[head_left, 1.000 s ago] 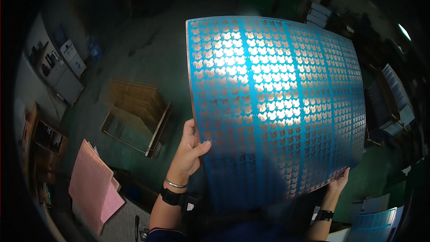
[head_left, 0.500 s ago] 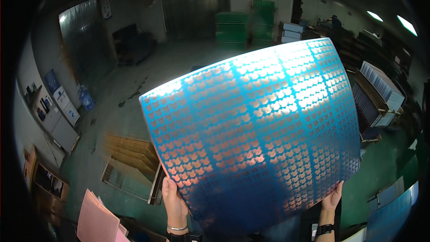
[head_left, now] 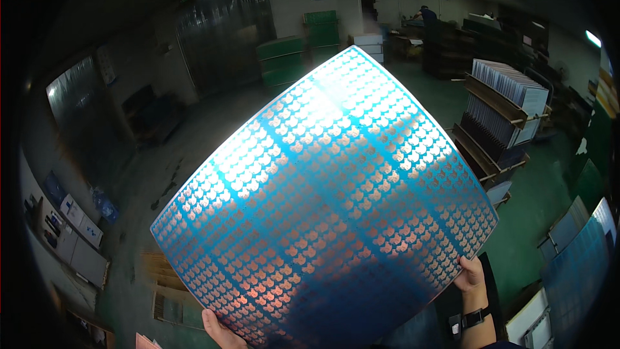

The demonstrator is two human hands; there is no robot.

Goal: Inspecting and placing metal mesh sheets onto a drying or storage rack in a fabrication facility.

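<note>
A large thin circuit board panel (head_left: pixel 323 220), blue with rows of small copper-coloured cat-head shapes, fills the middle of the view. It is held up at a slant, one corner pointing away from me, with bright glare over its far part and a dark shadow on its near part. My left hand (head_left: pixel 221 331) grips its lower left edge, the thumb lying on the face. At the lower right edge my right hand (head_left: pixel 472 276) holds it too, a black watch (head_left: pixel 476 318) on the wrist. The fingers behind the panel are hidden.
Upright sheets fill a slotted rack (head_left: pixel 507 84) on the right. More blue panels (head_left: pixel 578 265) lean at the lower right. A wooden frame (head_left: pixel 161 271) lies on the floor at left, near a white cabinet (head_left: pixel 81 249). Another person (head_left: pixel 427 15) is far back.
The panel has turned counter-clockwise in view and shifted left. My left hand has gone down and left; my right hand has stayed near its place. The room appears shifted left.
</note>
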